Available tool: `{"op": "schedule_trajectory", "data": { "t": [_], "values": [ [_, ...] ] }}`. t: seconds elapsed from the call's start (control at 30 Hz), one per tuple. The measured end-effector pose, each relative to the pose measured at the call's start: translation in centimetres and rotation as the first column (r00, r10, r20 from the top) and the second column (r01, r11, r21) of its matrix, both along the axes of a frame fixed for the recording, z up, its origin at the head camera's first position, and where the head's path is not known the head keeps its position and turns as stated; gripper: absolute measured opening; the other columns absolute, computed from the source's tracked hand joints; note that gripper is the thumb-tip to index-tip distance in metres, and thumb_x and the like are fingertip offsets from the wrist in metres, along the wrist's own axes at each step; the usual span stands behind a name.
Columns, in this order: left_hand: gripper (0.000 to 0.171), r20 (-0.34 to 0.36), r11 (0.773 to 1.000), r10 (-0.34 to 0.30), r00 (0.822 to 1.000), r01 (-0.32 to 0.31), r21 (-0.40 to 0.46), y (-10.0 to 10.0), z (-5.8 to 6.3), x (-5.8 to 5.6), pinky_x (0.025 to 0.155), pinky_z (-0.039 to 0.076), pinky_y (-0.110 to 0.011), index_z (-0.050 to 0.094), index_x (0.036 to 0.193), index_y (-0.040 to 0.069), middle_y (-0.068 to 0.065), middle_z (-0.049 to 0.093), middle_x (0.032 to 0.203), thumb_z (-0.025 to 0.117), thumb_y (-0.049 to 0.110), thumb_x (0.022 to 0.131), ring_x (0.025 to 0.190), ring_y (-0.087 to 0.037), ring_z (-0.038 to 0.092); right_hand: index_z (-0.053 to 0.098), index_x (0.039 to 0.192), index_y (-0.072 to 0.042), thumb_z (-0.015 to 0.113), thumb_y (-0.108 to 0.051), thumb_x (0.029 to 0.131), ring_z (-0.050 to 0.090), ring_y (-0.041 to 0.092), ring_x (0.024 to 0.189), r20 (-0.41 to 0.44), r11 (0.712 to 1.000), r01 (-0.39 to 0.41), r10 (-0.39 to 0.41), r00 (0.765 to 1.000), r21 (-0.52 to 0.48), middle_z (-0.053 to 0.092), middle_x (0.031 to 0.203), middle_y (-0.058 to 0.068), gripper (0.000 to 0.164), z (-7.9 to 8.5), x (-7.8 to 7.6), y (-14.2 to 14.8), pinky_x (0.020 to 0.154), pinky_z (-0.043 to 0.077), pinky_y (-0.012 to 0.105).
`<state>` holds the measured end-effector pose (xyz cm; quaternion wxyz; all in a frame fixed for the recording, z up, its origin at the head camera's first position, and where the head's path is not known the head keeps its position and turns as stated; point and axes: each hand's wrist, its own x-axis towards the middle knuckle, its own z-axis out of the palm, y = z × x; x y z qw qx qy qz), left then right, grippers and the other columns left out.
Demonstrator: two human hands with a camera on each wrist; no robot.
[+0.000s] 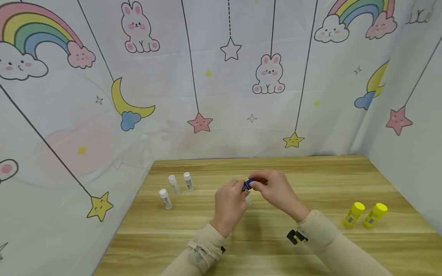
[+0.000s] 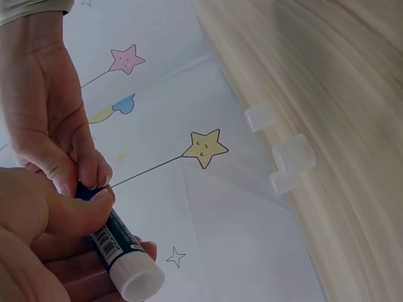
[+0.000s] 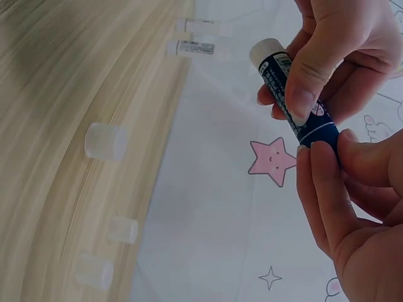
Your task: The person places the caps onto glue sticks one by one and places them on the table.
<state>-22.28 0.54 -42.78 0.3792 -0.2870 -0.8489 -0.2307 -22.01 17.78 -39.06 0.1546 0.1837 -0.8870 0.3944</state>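
A dark blue glue stick (image 3: pixel 293 94) with a white end and a barcode label is held between both hands. My left hand (image 1: pixel 230 203) grips its body, thumb pressed along the label. With thumb and fingertips, my right hand (image 1: pixel 277 189) pinches the plain blue end (image 3: pixel 322 139), partly covering it. In the left wrist view, the white end (image 2: pixel 137 277) sticks out past the left fingers. On the table beyond the hands are a wide translucent cap-like cylinder (image 3: pixel 106 141) and two smaller ones; in the head view a whitish piece (image 1: pixel 248 201) shows below the hands.
Three white glue sticks (image 1: pixel 173 184) stand at the table's left. Two yellow glue sticks (image 1: pixel 354 214) stand at the right. The wood-grain table (image 1: pixel 297 245) is bordered at back and sides by a printed white curtain (image 1: pixel 235 88).
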Motion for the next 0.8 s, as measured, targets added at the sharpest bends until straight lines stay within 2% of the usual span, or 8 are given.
{"op": "schedule_trajectory", "data": {
  "t": [0.17,0.3,0.37,0.53,0.7,0.8],
  "values": [
    [0.023,-0.073,0.996,0.052,0.996,-0.057,-0.065,0.1,-0.3,0.1,0.053,0.054,-0.028,0.070,0.086,0.007,-0.002,0.064,0.074,0.090,0.010,0.075,0.057,-0.014,0.063,0.077,0.101,-0.016,0.075,-0.010,0.092,0.067,0.007,0.075,0.028,0.999,0.018,-0.017,0.999,-0.037,0.072,0.092,-0.006,0.011,-0.6,-0.2,-0.2,0.063,0.056,0.028],
    [0.025,-0.091,0.995,0.048,0.995,-0.056,-0.081,0.1,-0.5,0.1,0.053,0.055,-0.029,0.069,0.085,0.007,-0.003,0.065,0.076,0.090,0.010,0.073,0.058,-0.015,0.064,0.076,0.102,-0.018,0.073,-0.012,0.094,0.068,0.007,0.078,0.064,0.999,-0.027,0.029,0.997,-0.033,0.072,0.094,-0.007,0.010,-0.8,-0.3,0.2,0.064,0.056,0.028],
    [0.025,-0.065,0.997,0.022,0.998,-0.027,-0.077,-0.2,-0.6,0.1,0.056,0.056,-0.029,0.070,0.089,0.007,-0.003,0.067,0.079,0.090,0.011,0.075,0.061,-0.015,0.066,0.076,0.102,-0.020,0.074,-0.013,0.094,0.068,0.007,0.080,0.084,0.999,-0.041,0.044,0.996,-0.032,0.072,0.094,-0.008,0.011,-0.8,-0.2,0.4,0.066,0.056,0.029],
    [0.027,0.052,0.998,-0.050,0.997,0.052,-0.036,-0.8,-0.7,-0.3,0.064,0.056,-0.026,0.071,0.105,0.011,-0.001,0.069,0.091,0.085,0.019,0.083,0.072,-0.012,0.069,0.076,0.102,-0.024,0.077,-0.017,0.091,0.067,0.009,0.083,0.092,1.000,-0.023,0.025,0.995,-0.020,0.071,0.093,-0.011,0.013,-0.2,-0.1,0.9,0.069,0.056,0.034],
    [0.035,0.095,0.998,-0.065,0.993,0.066,-0.007,-1.3,-0.9,-0.7,0.066,0.056,-0.027,0.071,0.113,0.010,-0.002,0.069,0.099,0.084,0.025,0.085,0.079,-0.013,0.069,0.076,0.107,-0.019,0.077,-0.019,0.091,0.068,0.013,0.086,0.100,1.000,-0.004,0.005,0.995,-0.012,0.071,0.100,-0.006,0.016,0.2,-0.2,1.2,0.069,0.057,0.033],
    [0.036,0.123,0.999,-0.048,0.991,0.047,0.015,-1.8,-1.1,-0.8,0.061,0.055,-0.028,0.071,0.118,0.009,-0.003,0.069,0.103,0.081,0.027,0.088,0.075,-0.013,0.068,0.077,0.106,-0.018,0.079,-0.017,0.090,0.069,0.014,0.085,0.092,1.000,0.025,-0.024,0.995,-0.006,0.071,0.100,-0.005,0.017,0.0,-0.2,1.4,0.068,0.057,0.032]
  ]
}}
